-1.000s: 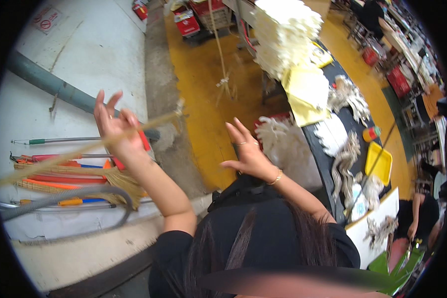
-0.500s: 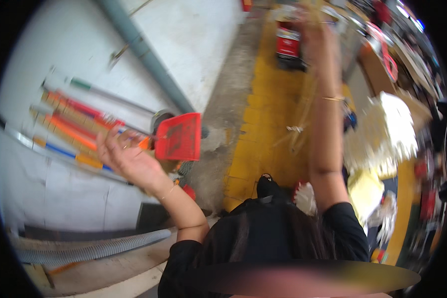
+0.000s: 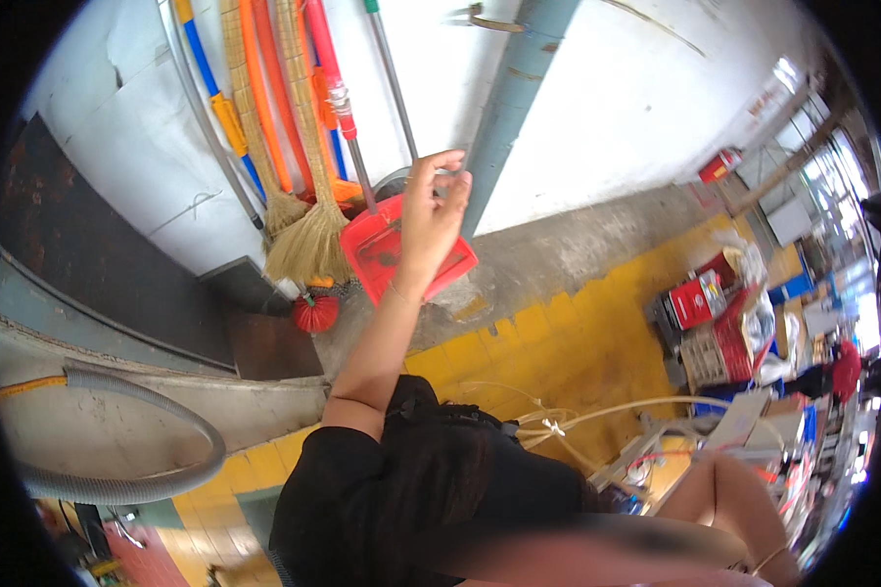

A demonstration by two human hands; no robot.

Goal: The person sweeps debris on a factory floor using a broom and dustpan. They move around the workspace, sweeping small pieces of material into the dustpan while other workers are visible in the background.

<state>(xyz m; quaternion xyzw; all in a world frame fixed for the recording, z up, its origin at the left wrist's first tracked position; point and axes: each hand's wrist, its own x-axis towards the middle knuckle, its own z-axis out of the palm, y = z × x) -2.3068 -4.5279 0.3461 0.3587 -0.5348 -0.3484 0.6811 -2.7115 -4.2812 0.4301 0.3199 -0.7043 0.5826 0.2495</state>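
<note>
My left hand (image 3: 433, 217) is raised in front of a red dustpan (image 3: 370, 245) by the wall. Its fingers are loosely bent and somewhat apart, with nothing visible in them. I cannot tell whether it touches the dustpan. Straw brooms (image 3: 308, 245) and other long-handled tools lean just left of the dustpan. My right arm bends at the lower right, and its hand is out of sight past the wrist. A pale yellowish tube (image 3: 617, 408) with a white tie runs beside my body toward the right; its far end is lost among the clutter.
A grey-green pipe (image 3: 519, 108) runs along the white wall. A grey corrugated hose (image 3: 147, 484) curves at the lower left. A red box (image 3: 697, 299) and crates stand on the yellow floor (image 3: 558, 338) at the right. Further right, a person in red (image 3: 845, 372) is near cluttered shelving.
My view has turned left toward the brooms. My left hand now overlaps the dustpan. My right arm, stretched forward before, is bent back at the lower right, its hand gone from view.
</note>
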